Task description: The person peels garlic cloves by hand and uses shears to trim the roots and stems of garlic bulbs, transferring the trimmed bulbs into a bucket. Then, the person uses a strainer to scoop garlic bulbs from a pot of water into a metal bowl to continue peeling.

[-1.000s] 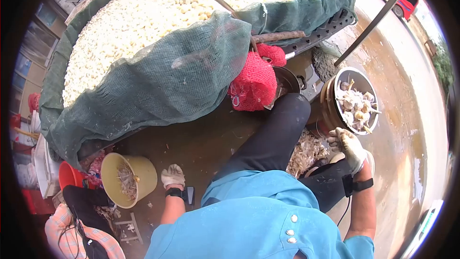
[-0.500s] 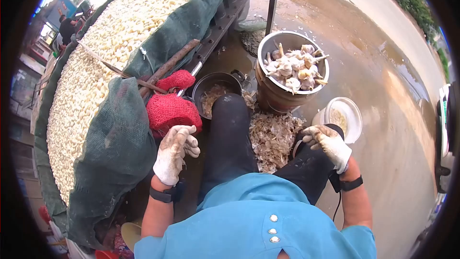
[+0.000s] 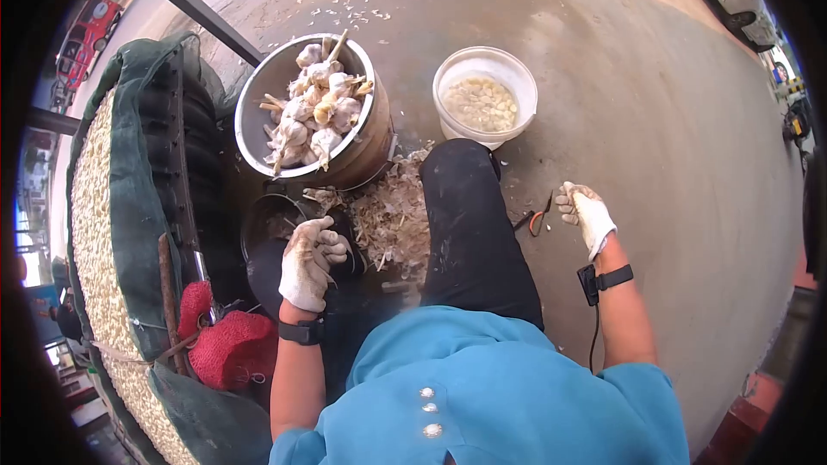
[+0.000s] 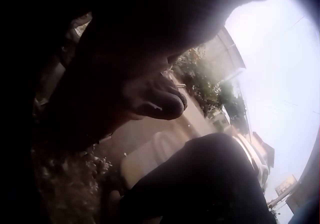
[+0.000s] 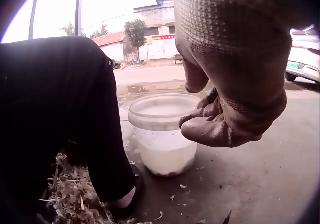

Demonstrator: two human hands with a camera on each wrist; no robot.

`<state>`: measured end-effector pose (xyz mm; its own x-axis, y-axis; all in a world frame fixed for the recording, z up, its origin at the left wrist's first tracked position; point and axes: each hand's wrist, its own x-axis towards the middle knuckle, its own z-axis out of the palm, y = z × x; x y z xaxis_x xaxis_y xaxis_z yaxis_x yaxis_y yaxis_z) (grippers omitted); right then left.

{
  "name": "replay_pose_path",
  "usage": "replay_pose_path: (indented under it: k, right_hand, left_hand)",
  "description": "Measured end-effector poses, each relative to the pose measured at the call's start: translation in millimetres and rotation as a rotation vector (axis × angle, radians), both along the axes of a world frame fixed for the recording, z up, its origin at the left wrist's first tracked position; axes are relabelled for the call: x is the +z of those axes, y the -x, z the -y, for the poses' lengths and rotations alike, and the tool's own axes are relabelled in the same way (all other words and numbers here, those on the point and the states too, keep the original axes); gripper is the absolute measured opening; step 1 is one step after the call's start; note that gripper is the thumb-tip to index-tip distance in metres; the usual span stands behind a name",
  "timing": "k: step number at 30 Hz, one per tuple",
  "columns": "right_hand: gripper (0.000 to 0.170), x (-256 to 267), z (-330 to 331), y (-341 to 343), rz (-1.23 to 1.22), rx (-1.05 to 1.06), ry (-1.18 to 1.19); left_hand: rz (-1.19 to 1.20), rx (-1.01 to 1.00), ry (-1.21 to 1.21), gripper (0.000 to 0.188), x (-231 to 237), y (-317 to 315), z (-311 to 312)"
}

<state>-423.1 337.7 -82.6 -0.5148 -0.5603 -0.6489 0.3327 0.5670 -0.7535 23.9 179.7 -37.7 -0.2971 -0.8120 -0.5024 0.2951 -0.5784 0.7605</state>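
In the head view the gloved left hand [image 3: 312,264] hangs loosely curled over the left leg, with nothing visible in it; the left wrist view shows this hand [image 4: 155,99] dark and close up. Right of the right knee, the gloved right hand [image 3: 586,217] has loosely bent fingers and no visible object. The right wrist view has this hand [image 5: 230,79] in front of a white bucket [image 5: 162,134]. Beside it on the ground lies an orange-handled tool [image 3: 537,224]. Garlic bulbs [image 3: 314,112] fill a basin on a drum; pale cloves [image 3: 480,104] lie in the white bucket.
Garlic skins [image 3: 396,215] are heaped between the legs, near a dark pot [image 3: 267,220]. Red net bags [image 3: 231,349] and a stick [image 3: 168,293] are at the left, beside a green-netted bed of cloves [image 3: 96,232]. A metal pole [image 3: 189,4] crosses the upper left.
The head view has swung to the right, bringing the white bucket and tool into sight. The left hand is away from the red net bags; the right hand has moved outward, off the right leg.
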Motion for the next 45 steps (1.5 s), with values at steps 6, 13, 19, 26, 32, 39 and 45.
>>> replay_pose_path:
  k: [6,13,19,26,32,39,45]
  right_hand:
    - [0.022,-147,-60,24,0.017,-0.132,-0.366]
    - [0.054,-274,-69,26,-0.053,-0.208,-0.582]
    - [0.043,-313,-43,28,-0.189,0.023,-0.792]
    - [0.03,-336,-35,46,-0.235,-0.2,-0.827]
    - [0.031,-375,-19,62,-0.085,-0.449,-0.773]
    - [0.04,-415,-34,81,0.052,-0.47,-0.859]
    - [0.032,-524,-99,118,0.294,-0.486,-0.736]
  left_hand:
    - [-0.004,-0.058,-0.247,0.03,-43,12,-7]
    - [0.257,-0.027,-0.311,0.036,-43,18,-4]
    - [0.303,-0.022,-0.364,0.034,-45,22,-1]
    - [0.435,-0.011,-0.347,0.034,-27,43,12]
    - [0.574,-0.128,-0.318,0.034,-5,72,35]
    - [0.633,-0.188,-0.306,0.031,19,104,70]
    - [0.643,-0.185,-0.318,0.03,39,112,89]
